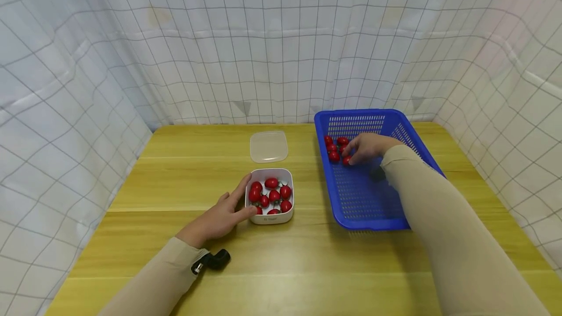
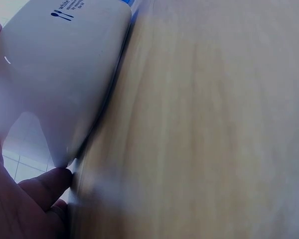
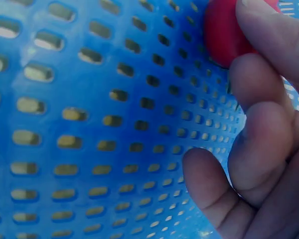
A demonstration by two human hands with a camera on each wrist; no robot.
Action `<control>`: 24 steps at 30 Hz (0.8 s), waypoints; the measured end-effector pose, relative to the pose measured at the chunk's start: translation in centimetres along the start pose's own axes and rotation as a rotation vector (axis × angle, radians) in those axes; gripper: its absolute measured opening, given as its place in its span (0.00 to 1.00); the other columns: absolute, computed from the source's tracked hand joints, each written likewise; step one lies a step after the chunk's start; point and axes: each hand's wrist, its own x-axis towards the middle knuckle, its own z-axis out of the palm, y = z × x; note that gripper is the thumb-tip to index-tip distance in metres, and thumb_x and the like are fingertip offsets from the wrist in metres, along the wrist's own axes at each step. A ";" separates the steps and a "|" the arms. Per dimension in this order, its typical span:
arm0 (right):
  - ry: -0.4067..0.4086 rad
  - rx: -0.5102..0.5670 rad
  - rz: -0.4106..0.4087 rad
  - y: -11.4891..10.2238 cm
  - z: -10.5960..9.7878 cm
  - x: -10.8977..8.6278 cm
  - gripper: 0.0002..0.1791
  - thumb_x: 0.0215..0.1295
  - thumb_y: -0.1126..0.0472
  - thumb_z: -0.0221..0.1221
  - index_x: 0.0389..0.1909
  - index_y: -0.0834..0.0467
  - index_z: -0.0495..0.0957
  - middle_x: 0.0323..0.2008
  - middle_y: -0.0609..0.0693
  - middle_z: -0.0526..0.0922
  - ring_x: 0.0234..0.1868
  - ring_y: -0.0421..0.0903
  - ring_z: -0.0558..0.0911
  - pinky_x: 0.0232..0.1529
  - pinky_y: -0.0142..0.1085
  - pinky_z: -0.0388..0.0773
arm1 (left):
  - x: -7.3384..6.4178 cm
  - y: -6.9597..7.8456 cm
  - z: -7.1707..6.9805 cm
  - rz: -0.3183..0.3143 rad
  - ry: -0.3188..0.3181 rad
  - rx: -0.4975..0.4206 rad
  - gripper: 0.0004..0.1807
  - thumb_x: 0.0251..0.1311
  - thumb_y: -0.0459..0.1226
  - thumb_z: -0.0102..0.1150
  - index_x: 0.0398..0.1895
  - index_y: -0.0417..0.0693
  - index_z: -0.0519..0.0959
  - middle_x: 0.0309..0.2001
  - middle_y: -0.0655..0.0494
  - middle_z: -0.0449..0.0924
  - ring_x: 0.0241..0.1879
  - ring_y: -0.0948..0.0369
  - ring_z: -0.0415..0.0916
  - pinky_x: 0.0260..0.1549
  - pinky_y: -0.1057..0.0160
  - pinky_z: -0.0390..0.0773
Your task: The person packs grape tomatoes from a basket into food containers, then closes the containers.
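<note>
My left hand (image 1: 221, 216) steadies a small white box (image 1: 273, 219) from its left side, the thumb at the near corner and a finger reaching toward the far corner. Several red cherry tomatoes (image 1: 274, 196) lie in the box. In the left wrist view, fingers touch the white wall (image 2: 65, 84), which bears printed letters and a spoon-and-fork mark. Inside the blue basket (image 1: 333, 199), my right hand (image 1: 366, 148) pinches a cherry tomato (image 3: 222, 35) between thumb and index finger, the other fingers curled. Several more tomatoes (image 1: 332, 148) lie by the basket's left wall.
A translucent lid (image 1: 269, 147) lies flat behind the box. The wooden table (image 1: 281, 267) carries everything, and a white checked curtain (image 1: 263, 52) surrounds its back and sides. A black strap mount (image 1: 215, 260) sticks out at the left sleeve.
</note>
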 end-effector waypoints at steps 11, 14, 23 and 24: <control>-0.064 0.016 0.010 0.9 0.3 0.6 0.23 0.69 0.61 0.67 0.64 0.57 0.83 0.59 0.58 0.85 0.55 0.51 0.85 0.61 0.49 0.83 | 0.1 -0.2 0.0 0.000 0.004 0.014 0.48 0.75 0.61 0.53 0.84 0.85 0.32 0.87 0.51 0.40 0.82 0.28 0.34 0.70 0.16 0.46; -0.081 0.019 0.009 0.8 0.3 0.6 0.24 0.69 0.62 0.67 0.65 0.59 0.82 0.59 0.58 0.85 0.55 0.50 0.85 0.60 0.48 0.84 | 0.1 -0.2 0.0 -0.002 0.003 0.019 0.48 0.75 0.61 0.53 0.84 0.85 0.32 0.87 0.51 0.39 0.81 0.27 0.32 0.69 0.16 0.44; -0.093 -0.001 0.003 0.8 0.2 0.5 0.24 0.67 0.63 0.68 0.64 0.60 0.83 0.53 0.54 0.87 0.49 0.47 0.85 0.53 0.40 0.85 | -0.1 0.2 -0.2 -0.009 -0.002 0.026 0.48 0.75 0.62 0.52 0.84 0.83 0.32 0.88 0.50 0.38 0.81 0.26 0.30 0.69 0.15 0.44; -0.092 -0.003 0.002 0.8 0.2 0.4 0.24 0.67 0.63 0.68 0.64 0.60 0.83 0.53 0.54 0.87 0.49 0.47 0.85 0.53 0.40 0.85 | -0.1 0.2 -0.2 -0.008 -0.003 0.025 0.48 0.75 0.62 0.52 0.85 0.83 0.32 0.88 0.50 0.38 0.81 0.26 0.30 0.69 0.15 0.44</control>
